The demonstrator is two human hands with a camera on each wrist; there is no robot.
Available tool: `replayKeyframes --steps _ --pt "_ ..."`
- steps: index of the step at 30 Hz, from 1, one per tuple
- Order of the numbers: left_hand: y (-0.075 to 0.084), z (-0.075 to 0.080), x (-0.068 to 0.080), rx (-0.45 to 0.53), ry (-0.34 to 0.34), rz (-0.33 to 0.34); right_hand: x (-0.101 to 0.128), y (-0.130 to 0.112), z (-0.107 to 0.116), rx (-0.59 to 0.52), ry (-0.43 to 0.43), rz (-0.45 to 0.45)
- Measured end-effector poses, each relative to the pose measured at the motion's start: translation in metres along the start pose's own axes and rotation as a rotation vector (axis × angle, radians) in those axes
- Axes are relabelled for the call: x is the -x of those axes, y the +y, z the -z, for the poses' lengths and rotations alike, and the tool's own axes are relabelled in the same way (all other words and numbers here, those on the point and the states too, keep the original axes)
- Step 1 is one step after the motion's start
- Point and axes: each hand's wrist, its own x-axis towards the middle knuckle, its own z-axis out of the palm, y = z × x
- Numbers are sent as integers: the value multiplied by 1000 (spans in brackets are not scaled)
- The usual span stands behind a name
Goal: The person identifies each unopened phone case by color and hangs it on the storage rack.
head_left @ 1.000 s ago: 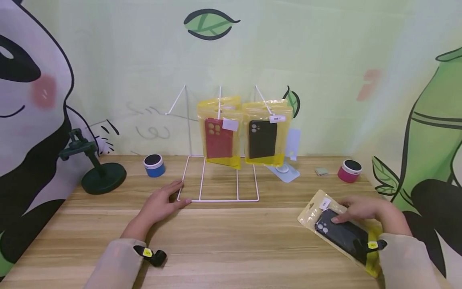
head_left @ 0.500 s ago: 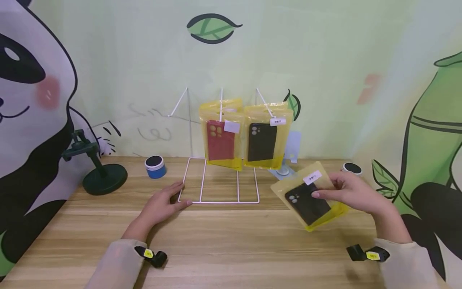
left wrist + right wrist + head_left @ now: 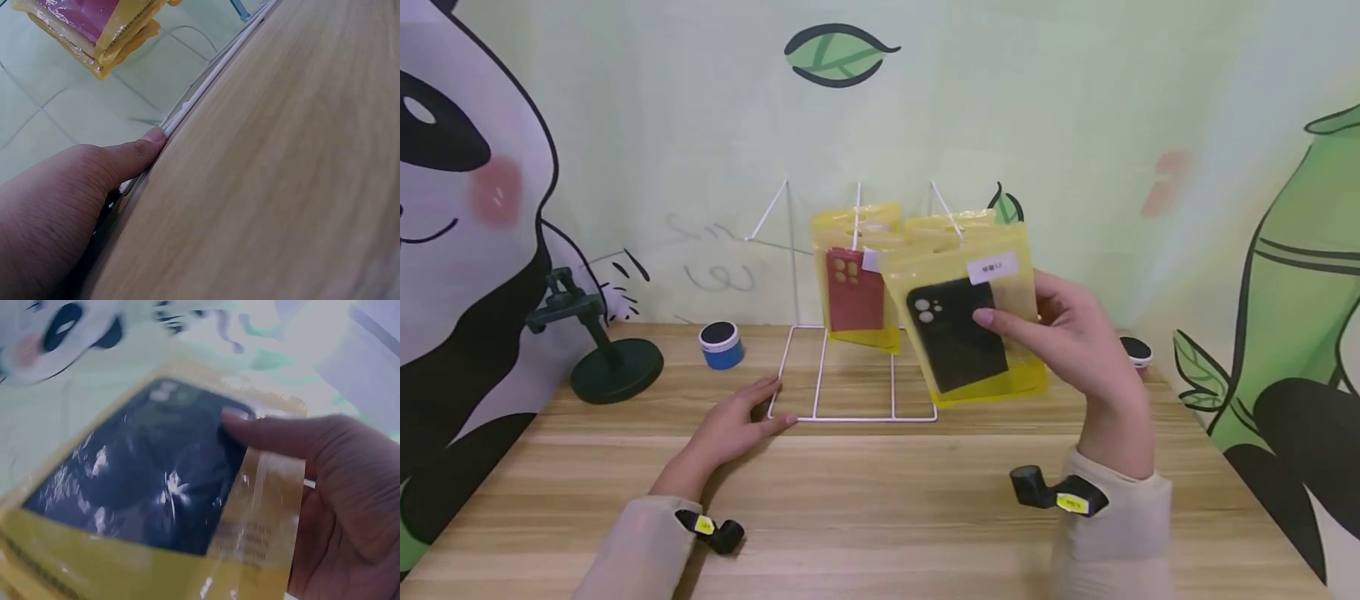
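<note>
My right hand [image 3: 1063, 337] pinches a yellow-edged clear pouch with a black phone case [image 3: 958, 354] inside, thumb across its front. It is raised before the right prong of a white wire display rack [image 3: 853, 418] and overlaps the pouches hanging there. On the middle prong hangs a pouch with a red phone case [image 3: 855, 292]. My left hand [image 3: 730, 425] rests at the rack base's front left corner, thumb along the front wire, fingers by the side wire. In the left wrist view the thumb [image 3: 134, 156] presses on the white wire. The rack's left prong [image 3: 767, 210] carries nothing.
A dark green stand [image 3: 613, 367] and a blue round speaker [image 3: 721, 344] are at the left on the wooden table [image 3: 865, 517]. A pink round speaker [image 3: 1137, 352] sits at the back right, partly behind my right hand. A painted wall [image 3: 700, 125] rises behind the rack.
My right hand has lifted the pouched black phone case off the right side of the table and carried it up and left to the rack, turning it more upright. My left hand stays put.
</note>
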Motion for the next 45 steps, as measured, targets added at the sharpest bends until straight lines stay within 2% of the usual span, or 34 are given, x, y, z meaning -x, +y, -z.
replayKeyframes --steps 3,11,16,23,34,45 --pt "1 0 -1 3 2 -1 -11 4 -6 -13 71 -5" --pt "1 1 2 8 -7 -1 -20 35 -2 -8 75 -166" --pt "2 1 2 1 -10 -2 -20 45 3 3 108 -211" --pt "3 1 1 5 -21 14 -19 50 7 25 121 -234" --pt "2 3 -1 7 -6 -29 -23 63 9 35 156 -288" --pt "1 1 -1 6 -2 -37 -28 75 4 65 163 -305"
